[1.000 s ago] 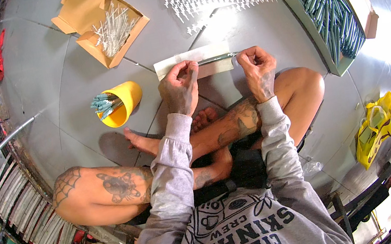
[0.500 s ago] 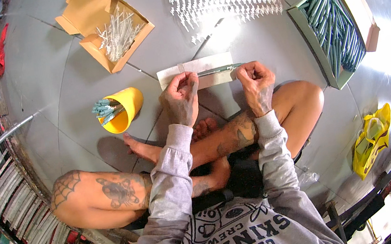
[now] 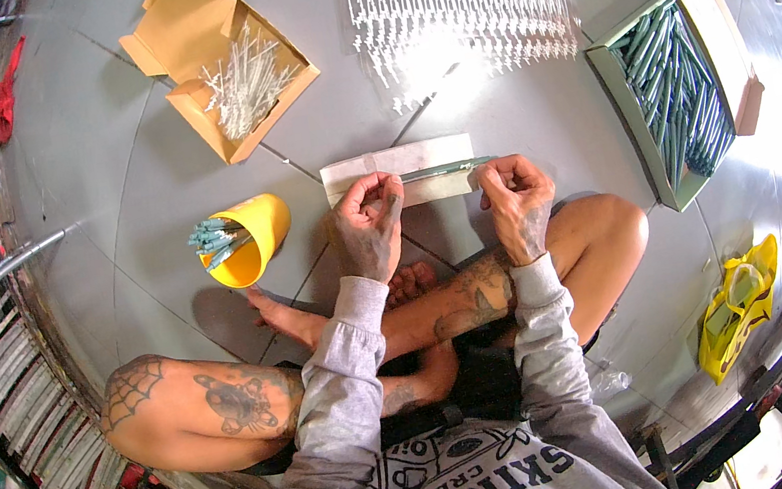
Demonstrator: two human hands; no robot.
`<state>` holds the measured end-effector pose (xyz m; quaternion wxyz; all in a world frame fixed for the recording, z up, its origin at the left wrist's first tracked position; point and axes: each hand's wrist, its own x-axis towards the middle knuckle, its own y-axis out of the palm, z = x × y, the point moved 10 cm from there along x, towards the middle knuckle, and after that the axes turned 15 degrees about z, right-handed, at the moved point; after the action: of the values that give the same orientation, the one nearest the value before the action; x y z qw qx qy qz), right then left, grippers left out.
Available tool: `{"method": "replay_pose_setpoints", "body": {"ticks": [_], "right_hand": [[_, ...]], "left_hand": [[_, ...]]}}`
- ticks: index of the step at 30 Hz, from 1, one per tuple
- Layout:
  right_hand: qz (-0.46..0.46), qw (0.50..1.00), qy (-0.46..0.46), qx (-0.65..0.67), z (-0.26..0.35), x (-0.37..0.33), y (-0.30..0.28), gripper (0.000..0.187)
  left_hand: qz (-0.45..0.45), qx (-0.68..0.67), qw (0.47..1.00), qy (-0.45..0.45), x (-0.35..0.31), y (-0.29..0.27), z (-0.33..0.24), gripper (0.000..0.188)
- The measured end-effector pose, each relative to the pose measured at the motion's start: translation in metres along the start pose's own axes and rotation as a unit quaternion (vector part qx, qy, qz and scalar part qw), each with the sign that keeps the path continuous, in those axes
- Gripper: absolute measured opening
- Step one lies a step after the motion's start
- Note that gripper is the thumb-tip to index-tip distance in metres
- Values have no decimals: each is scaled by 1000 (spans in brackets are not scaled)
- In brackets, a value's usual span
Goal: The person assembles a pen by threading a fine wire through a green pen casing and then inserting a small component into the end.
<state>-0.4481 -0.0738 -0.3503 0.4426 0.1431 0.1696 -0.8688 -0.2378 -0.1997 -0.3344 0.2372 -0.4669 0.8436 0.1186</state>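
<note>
A slim dark green pen (image 3: 441,171) lies level between my hands, above a pale cardboard strip (image 3: 398,158) on the floor. My left hand (image 3: 371,230) pinches its left end between thumb and fingers. At the other end, the bent fingers of my right hand (image 3: 519,205) close around the tip, and they partly hide it. To the left, a yellow cup (image 3: 269,224) lies tipped on its side, with several green pens (image 3: 220,238) poking out of its mouth.
An open cardboard box (image 3: 180,18) holds loose thin white plastic pieces (image 3: 246,84). Similar white pieces (image 3: 464,21) lie in rows beyond my hands. At right stands a box (image 3: 631,123) full of green pens (image 3: 676,90); a yellow bag (image 3: 739,309) lies nearer. Slatted racks (image 3: 43,418) line the left.
The whole scene sits slightly lower in the picture, as the view has tilted. Both hands keep nearly the same hold on the pen.
</note>
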Motion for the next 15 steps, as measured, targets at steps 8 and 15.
{"method": "replay_pose_setpoints", "body": {"ticks": [8,15], "right_hand": [[-5,999,21,24,-6,2,1,22],[-16,999,-6,45,-5,3,5,15]], "left_hand": [[10,-46,999,24,2,0,16,29],[-9,-63,996,64,4,0,17,15]]}}
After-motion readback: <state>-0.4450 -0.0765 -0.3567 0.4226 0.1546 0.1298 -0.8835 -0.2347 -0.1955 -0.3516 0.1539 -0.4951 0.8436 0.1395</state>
